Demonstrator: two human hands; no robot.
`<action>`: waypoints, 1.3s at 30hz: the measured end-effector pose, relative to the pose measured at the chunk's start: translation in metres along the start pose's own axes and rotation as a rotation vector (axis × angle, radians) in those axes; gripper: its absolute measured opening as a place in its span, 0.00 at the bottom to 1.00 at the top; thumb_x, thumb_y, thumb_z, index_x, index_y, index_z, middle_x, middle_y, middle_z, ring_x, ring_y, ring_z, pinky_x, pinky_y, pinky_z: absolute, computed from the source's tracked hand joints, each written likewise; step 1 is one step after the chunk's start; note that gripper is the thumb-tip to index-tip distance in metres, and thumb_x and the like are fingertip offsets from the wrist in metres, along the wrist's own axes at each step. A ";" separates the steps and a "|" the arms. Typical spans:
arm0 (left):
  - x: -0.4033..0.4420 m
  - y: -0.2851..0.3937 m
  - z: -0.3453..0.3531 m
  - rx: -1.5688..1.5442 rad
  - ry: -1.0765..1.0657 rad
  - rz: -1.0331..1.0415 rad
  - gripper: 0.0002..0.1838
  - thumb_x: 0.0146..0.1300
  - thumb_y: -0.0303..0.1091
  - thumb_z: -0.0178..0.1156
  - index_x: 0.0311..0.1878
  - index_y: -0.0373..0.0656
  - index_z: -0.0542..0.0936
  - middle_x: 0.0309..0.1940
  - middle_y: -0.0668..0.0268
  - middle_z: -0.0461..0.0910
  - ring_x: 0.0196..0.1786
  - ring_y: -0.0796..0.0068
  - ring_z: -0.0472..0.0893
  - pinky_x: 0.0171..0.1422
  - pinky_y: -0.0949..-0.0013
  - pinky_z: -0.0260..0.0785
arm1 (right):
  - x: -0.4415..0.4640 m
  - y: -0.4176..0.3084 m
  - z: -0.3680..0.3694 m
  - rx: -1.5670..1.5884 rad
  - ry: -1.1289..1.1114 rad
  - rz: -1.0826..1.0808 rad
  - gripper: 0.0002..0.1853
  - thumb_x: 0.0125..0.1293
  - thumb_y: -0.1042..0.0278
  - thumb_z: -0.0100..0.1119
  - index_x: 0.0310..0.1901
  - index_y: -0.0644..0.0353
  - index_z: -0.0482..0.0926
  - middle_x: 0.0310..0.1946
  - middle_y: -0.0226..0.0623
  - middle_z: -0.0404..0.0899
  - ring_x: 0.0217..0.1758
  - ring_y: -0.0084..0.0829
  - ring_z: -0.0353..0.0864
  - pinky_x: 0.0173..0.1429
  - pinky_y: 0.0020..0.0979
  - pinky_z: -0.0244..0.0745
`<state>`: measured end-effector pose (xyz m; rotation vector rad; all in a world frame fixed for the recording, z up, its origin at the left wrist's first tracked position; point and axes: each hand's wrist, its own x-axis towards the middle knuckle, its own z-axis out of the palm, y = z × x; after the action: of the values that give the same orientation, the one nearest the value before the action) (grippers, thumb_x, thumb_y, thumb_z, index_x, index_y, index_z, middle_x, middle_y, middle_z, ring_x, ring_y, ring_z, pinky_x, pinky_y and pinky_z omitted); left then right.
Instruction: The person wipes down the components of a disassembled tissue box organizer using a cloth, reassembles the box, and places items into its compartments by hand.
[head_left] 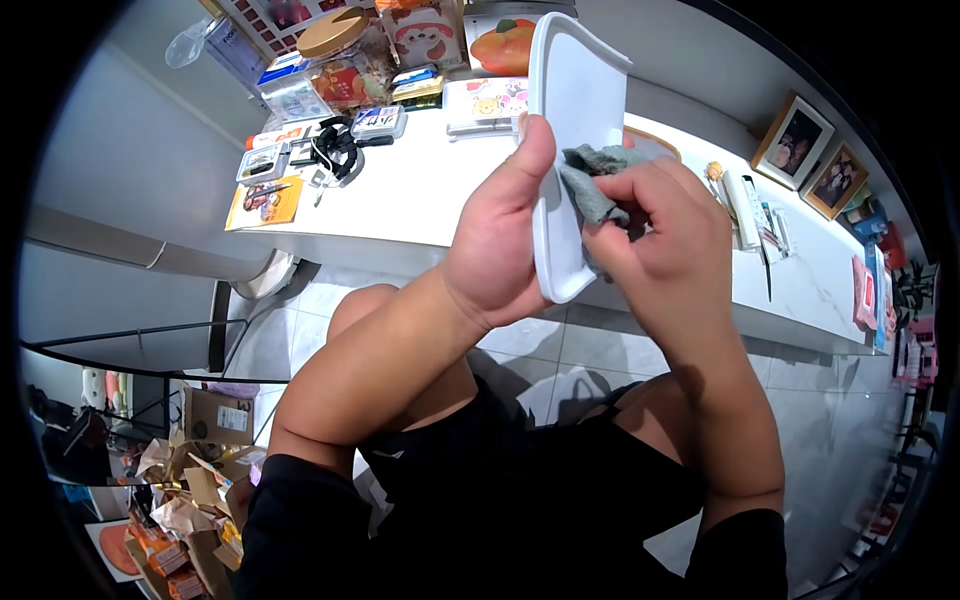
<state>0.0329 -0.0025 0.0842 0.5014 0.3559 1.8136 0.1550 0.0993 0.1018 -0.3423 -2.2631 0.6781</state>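
A white plastic lid or shallow tray (580,95) with a raised rim stands tilted on its edge in the middle of the view. My left hand (500,220) grips it from the left, with the thumb at the rim and the palm against its outer side. A grey-green cloth (592,190) is bunched in my right hand (665,230), whose fingers are closed round it. The cloth touches the inner face of the white piece. My right hand hides part of the lower inner face.
Behind lies a white counter (400,200) with a lidded jar (345,65), black cables (335,148) and an orange booklet (265,203). Picture frames (793,140) and a white tube-like item (740,205) are at the right. Open cardboard boxes (215,415) stand lower left.
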 end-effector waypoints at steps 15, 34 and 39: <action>0.004 0.015 -0.008 -0.050 -0.195 -0.014 0.40 0.86 0.67 0.36 0.78 0.39 0.69 0.68 0.54 0.80 0.68 0.58 0.83 0.77 0.53 0.75 | 0.004 -0.010 -0.016 0.225 -0.099 0.078 0.16 0.60 0.73 0.76 0.50 0.59 0.91 0.38 0.35 0.86 0.39 0.29 0.87 0.44 0.32 0.81; -0.002 0.010 0.002 -0.118 -0.019 -0.051 0.41 0.84 0.69 0.37 0.79 0.43 0.69 0.68 0.55 0.80 0.68 0.55 0.83 0.75 0.49 0.75 | 0.014 0.031 -0.037 1.377 -0.067 0.747 0.23 0.78 0.64 0.57 0.67 0.71 0.73 0.56 0.48 0.85 0.50 0.35 0.91 0.53 0.36 0.91; -0.004 0.005 -0.010 -0.072 -0.031 -0.097 0.40 0.85 0.67 0.37 0.79 0.42 0.70 0.68 0.55 0.80 0.71 0.56 0.81 0.78 0.49 0.74 | 0.003 0.005 -0.018 0.591 -0.133 0.427 0.13 0.72 0.71 0.67 0.54 0.65 0.85 0.53 0.41 0.85 0.46 0.35 0.90 0.51 0.34 0.87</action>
<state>0.0243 -0.0075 0.0774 0.4540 0.2875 1.7169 0.1660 0.1112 0.1117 -0.4973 -1.9985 1.5806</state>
